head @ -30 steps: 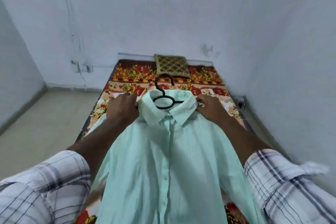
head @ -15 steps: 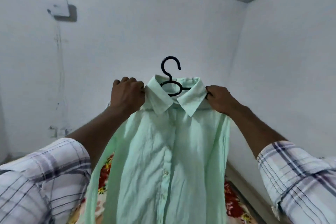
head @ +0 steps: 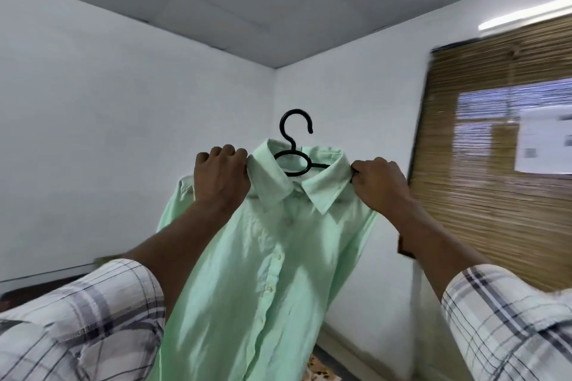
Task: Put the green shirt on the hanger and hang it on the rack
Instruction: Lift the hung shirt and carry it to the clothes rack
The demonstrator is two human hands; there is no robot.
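The light green shirt [head: 272, 257] hangs in the air in front of me, buttoned, with a black hanger [head: 294, 145] inside its collar. The hook and a loop of the hanger stick up above the collar; its arms are hidden under the cloth. My left hand [head: 221, 176] is closed on the left shoulder beside the collar. On the other side, my right hand [head: 379, 184] grips the right shoulder. Both arms are raised to about head height. No rack shows in this view.
White walls meet in a corner behind the shirt. A bamboo blind [head: 495, 164] with a white sheet of paper [head: 544, 139] covers the right wall. A patch of flowered bedspread [head: 318, 370] shows at the bottom, below the shirt. Tiled ceiling is overhead.
Both hands have lifted the shirt on its hanger off the bed into the air. My view has swung up and to the right, bringing the ceiling and bamboo blind into sight.
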